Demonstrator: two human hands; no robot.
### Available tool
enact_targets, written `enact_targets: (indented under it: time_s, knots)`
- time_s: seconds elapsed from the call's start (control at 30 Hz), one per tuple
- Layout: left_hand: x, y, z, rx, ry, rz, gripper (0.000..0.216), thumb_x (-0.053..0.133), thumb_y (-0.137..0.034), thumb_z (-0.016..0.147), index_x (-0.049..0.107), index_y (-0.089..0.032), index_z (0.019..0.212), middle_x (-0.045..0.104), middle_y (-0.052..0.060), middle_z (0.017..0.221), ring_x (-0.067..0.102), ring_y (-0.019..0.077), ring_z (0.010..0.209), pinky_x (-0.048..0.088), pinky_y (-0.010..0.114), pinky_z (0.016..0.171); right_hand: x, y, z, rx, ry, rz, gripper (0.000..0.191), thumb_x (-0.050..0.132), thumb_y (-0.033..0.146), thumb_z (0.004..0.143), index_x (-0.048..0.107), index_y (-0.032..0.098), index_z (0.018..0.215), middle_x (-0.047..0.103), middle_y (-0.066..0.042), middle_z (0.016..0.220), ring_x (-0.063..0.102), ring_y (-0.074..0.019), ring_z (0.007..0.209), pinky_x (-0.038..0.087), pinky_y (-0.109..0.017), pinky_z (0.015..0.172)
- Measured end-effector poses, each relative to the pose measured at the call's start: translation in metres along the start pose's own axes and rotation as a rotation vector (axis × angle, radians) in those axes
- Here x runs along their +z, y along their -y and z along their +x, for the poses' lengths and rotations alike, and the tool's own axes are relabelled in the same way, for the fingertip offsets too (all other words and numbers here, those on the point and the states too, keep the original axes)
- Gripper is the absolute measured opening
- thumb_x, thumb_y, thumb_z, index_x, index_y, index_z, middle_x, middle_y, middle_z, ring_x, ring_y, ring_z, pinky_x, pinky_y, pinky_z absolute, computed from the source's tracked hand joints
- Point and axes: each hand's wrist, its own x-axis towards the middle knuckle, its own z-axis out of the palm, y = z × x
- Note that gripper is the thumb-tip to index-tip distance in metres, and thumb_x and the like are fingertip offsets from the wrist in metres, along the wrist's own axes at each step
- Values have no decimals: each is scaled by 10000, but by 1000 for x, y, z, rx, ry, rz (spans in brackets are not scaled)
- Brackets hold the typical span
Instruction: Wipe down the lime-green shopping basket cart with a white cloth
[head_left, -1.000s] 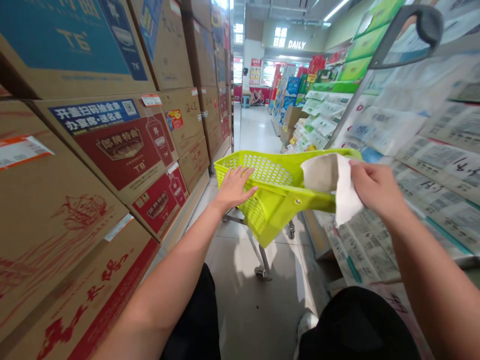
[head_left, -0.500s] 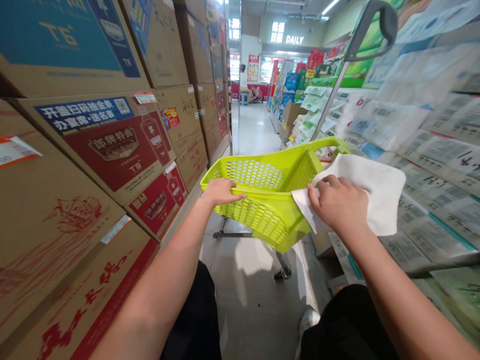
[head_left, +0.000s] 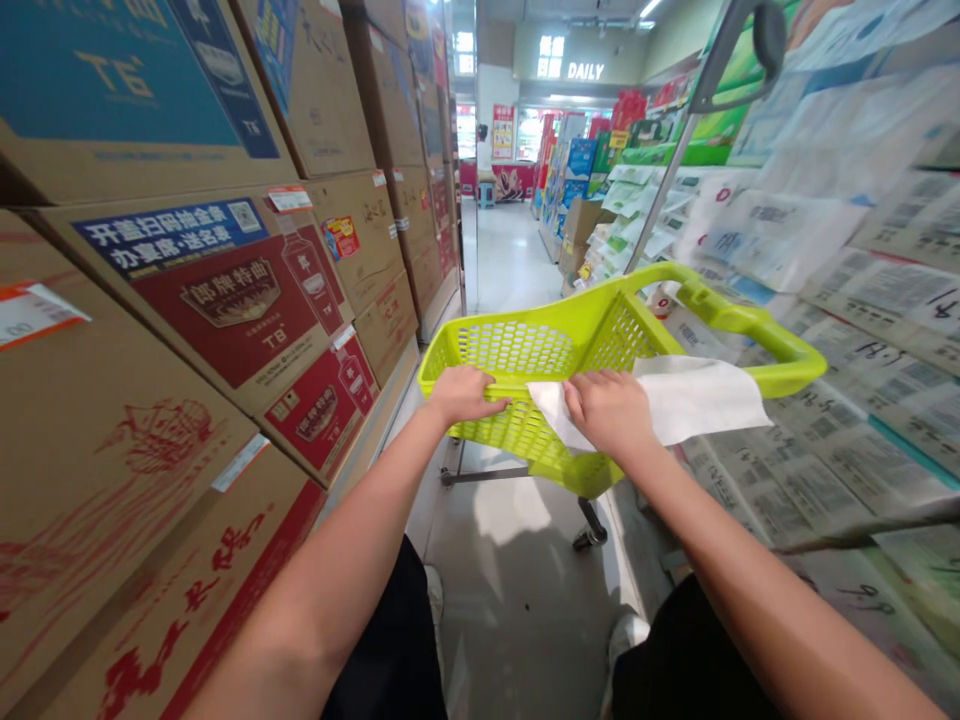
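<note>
A lime-green plastic shopping basket on a wheeled metal frame stands tilted in the aisle in front of me. My left hand grips its near rim with the fingers curled over the edge. My right hand presses a white cloth against the rim just to the right, fingers closed on the cloth. The cloth spreads out to the right over the basket's side. The basket's green handle loops out on the right.
Stacked cardboard cartons fill the left side. Packs of paper goods line the shelves on the right. A grey trolley handle rises at the upper right. The tiled aisle runs ahead toward a "DAILY" sign.
My right hand has slid the cloth leftward along the basket rim toward my left hand. My left hand went from resting flat to gripping the rim. The basket has tipped and turned.
</note>
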Motion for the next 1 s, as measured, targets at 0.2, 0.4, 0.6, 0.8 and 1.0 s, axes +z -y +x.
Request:
enact_targets:
  time_s: [0.2,0.4,0.6,0.8,1.0]
  knots:
    - [2,10,7,-62,-21,-10,705,450,-811,892,814,-215,987,808,152,978,763,363,994,533,395,782,-24,-69,-11,102,32,-172,508,359,432,1085,737,144,905,743,-165,940,599,-306,935,308,-408,775]
    - [4,12,8,-60,-36,-6,695,450,-793,902,816,-207,975,804,159,961,762,357,981,526,383,777,-37,-126,-20,252,-33,-208,549,361,499,1061,709,83,1143,727,-221,1087,614,-337,998,352,-415,806]
    - [5,10,8,-19,-44,-11,827,375,-885,888,822,-199,1005,798,165,964,754,356,990,527,399,815,-22,-95,-21,281,-99,-124,620,348,497,1055,619,33,1365,726,-262,1206,638,-393,1093,410,-479,930]
    - [11,21,4,-51,-50,2,885,354,-925,860,832,-202,1037,800,162,943,752,372,979,514,402,783,-31,-97,-23,171,-50,-58,634,311,485,1073,584,58,1453,720,-243,1308,628,-383,1253,443,-499,1014]
    - [9,23,5,-58,-44,-16,877,383,-945,832,835,-205,962,792,167,912,752,367,962,507,390,788,-46,-152,-38,231,-62,-97,628,274,464,1090,638,88,1436,665,-214,1448,527,-393,1434,397,-549,1158]
